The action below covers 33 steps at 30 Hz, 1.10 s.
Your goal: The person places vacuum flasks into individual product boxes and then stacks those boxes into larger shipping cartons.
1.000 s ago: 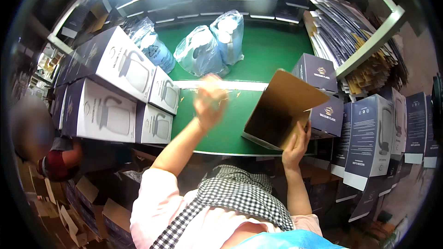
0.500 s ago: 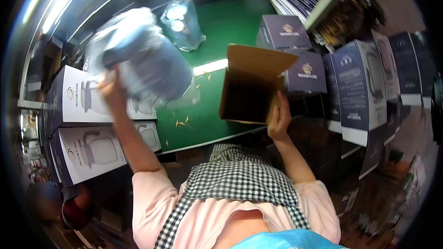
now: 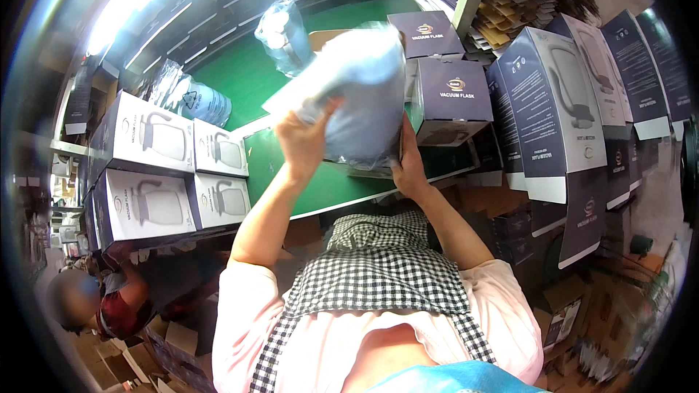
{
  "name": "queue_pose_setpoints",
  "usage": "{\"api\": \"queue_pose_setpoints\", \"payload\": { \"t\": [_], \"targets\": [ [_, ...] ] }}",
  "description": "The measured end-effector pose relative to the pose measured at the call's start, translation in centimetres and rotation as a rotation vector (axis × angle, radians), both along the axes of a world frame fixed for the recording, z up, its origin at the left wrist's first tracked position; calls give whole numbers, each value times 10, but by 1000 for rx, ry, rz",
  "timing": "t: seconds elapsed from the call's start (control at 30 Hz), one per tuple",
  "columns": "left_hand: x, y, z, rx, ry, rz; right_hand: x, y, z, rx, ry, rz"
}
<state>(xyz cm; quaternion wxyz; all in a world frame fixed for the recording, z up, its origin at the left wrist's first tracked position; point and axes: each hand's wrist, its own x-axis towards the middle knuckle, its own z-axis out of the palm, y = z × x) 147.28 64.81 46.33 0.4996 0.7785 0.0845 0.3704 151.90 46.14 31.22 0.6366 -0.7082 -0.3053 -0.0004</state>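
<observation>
A blue-grey insulated jug (image 3: 364,94) in a clear plastic bag is held up over the green table by my left hand (image 3: 300,142), its fingers closed on the handle side. My right hand (image 3: 410,167) grips the right side of a cardboard box (image 3: 325,38). The jug hides most of the box; a brown flap behind it and a lower edge show. Whether the jug's base is inside the box I cannot tell. A second bagged jug (image 3: 282,40) stands farther back on the green table (image 3: 280,175).
White-and-dark printed cartons (image 3: 149,200) are stacked at the left, with another bagged jug (image 3: 207,105) behind them. Two dark cartons (image 3: 455,91) are stacked right of my box. Flattened cartons (image 3: 561,94) stand farther right. A person (image 3: 120,295) is at lower left.
My left hand has brought the bagged jug rightward, in front of the box. The box's opening, visible before, is now covered. The view has shifted, showing more cartons at the left.
</observation>
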Motion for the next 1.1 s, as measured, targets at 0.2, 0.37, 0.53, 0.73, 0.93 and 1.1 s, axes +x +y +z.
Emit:
{"api": "queue_pose_setpoints", "payload": {
  "t": [0.2, 0.37, 0.53, 0.73, 0.93, 1.1],
  "targets": [
    [-40, 36, -110, 1076, 386, -69, -4, -16, 24, -219, -157, 132],
    [-32, 11, -43, 1028, 261, 309, 37, -2, 59, -308, -559, -70],
    [-9, 8, -91, 666, 380, 105, 54, 69, 28, -405, -331, -81],
    [4, -14, -75, 909, 751, -199, 73, 56, 50, -111, 150, 20],
    [5, -14, -73, 807, 689, -87, 89, 35, 94, 175, 180, -39],
    [-33, 59, -58, -571, 492, -649, 43, -14, 78, -219, -305, 282]
  ]
}}
